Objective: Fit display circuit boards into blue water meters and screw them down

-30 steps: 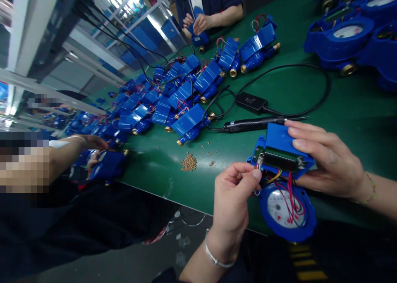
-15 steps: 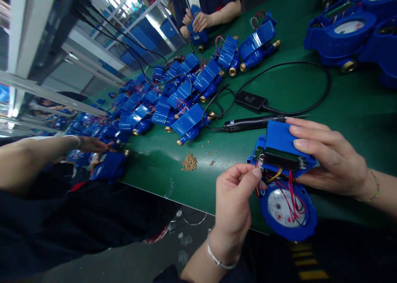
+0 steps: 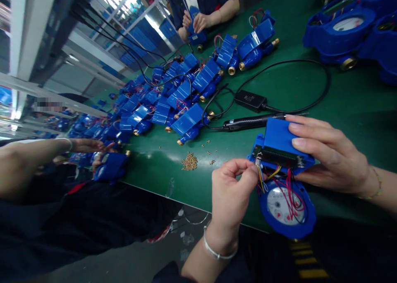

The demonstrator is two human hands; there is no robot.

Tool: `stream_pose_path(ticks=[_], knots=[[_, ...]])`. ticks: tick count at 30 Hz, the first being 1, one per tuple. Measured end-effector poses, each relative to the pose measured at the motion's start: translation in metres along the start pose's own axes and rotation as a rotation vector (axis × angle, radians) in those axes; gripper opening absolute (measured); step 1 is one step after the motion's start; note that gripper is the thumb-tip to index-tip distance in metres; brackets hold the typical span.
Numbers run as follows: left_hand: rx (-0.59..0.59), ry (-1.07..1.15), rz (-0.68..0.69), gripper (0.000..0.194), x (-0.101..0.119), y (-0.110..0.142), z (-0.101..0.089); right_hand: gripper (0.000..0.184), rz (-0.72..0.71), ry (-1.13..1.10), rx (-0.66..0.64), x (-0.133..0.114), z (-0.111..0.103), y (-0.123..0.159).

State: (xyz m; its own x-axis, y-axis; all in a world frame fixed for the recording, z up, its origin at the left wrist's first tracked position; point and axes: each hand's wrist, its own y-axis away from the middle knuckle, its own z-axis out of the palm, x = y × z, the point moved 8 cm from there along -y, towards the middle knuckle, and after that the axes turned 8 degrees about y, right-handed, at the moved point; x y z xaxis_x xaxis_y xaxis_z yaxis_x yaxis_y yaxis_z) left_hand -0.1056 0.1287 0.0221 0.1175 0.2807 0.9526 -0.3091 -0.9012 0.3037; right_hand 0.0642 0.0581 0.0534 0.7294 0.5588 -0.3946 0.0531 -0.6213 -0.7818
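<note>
A blue water meter with a round white dial lies near the table's front edge, its box-shaped housing tilted up and its underside facing me. Inside the housing a dark circuit board shows, with red, yellow and black wires running down over the dial. My right hand grips the housing from the right, fingers on top and the thumb hidden below. At the board's left end, my left hand pinches thin wires between thumb and forefinger; the fingertips partly cover them.
Behind the meter lies a black electric screwdriver with its cable and a black box. A pile of small brass screws sits to the left. Many blue meters stand beyond. Co-workers' hands work opposite and at left.
My left hand has shifted slightly left, and more of the yellow and pale wires now shows beside its fingertips. My right hand keeps its hold on the housing.
</note>
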Motion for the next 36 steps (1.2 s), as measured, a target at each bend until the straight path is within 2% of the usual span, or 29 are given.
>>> stream_pose_path(ticks=[6,18,25,36], knots=[[-0.063,0.098,-0.029,0.018,-0.001,0.002,0.013,0.065,0.008,0.011,-0.002,0.001,-0.001,0.000],[-0.092,0.079,-0.064,0.014,-0.003,0.003,0.016,0.068,-0.063,0.010,0.032,-0.002,-0.001,0.000],[-0.114,0.190,-0.145,0.008,-0.004,0.000,0.021,0.068,-0.079,0.043,0.042,-0.003,-0.004,0.000],[-0.113,0.196,-0.114,0.021,-0.003,0.002,0.020,0.067,-0.091,0.046,0.029,-0.004,-0.003,-0.001]])
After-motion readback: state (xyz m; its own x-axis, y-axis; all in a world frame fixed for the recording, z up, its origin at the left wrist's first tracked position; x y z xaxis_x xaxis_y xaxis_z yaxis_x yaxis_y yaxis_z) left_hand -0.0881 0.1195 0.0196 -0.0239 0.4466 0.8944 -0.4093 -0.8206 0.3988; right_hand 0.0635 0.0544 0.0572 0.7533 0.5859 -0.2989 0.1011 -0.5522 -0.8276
